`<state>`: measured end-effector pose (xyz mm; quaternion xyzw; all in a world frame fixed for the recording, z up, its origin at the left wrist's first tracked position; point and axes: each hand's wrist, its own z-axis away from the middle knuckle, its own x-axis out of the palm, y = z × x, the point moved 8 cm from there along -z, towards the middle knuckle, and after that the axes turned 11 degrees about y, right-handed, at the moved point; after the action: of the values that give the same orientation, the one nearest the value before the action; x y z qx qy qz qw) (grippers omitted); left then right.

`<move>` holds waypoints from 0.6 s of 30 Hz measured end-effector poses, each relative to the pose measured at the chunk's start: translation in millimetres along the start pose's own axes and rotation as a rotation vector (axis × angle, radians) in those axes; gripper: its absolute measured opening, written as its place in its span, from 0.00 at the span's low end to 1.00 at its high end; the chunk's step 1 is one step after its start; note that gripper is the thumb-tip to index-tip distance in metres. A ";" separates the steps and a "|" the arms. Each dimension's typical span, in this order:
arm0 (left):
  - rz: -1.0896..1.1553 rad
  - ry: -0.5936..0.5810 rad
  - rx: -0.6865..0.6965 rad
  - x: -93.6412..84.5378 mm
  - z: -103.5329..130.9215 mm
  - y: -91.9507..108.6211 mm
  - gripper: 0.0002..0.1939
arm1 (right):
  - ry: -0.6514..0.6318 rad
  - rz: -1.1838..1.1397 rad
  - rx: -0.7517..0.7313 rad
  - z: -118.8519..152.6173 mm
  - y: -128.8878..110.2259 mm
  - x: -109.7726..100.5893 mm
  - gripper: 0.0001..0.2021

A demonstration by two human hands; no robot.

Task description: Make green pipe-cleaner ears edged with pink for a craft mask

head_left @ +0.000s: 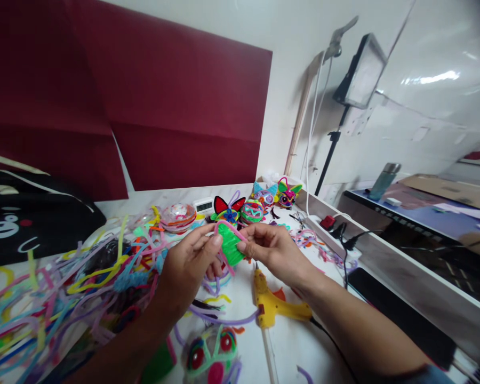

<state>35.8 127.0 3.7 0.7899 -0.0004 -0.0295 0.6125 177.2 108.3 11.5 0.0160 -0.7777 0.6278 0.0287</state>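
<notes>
- Pinching the green piece [231, 245], centre: left hand [194, 256], right hand [278, 250] (its edges partly hidden).
- White table [250, 354] below; maroon sheet [192, 106] upper left.
- Cut off: bag [64, 213] at left, ball [212, 353] at bottom.

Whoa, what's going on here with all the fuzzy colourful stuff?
Someone is holding a shiny green piece with a fuzzy pink strip along its edge, pinched between the left hand and the right hand. A yellow glue gun lies between the forearms on the white table. Closer in sits a round figure with red eyes. A heap of colourful strips is on the left, and more decorated figures stand at the back.
</notes>
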 end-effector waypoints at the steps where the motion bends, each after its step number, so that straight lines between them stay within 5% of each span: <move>1: 0.006 0.014 0.000 -1.5 -0.8 0.4 0.20 | -0.006 -0.003 0.007 0.0 -0.3 -0.4 0.17; 18: 0.018 0.008 0.012 -4.7 -2.2 4.9 0.14 | -0.118 0.034 0.059 1.7 -1.1 -0.3 0.18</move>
<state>31.4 128.1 9.2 0.7938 -0.0053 -0.0209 0.6078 177.5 106.4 12.2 0.0407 -0.7593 0.6489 -0.0285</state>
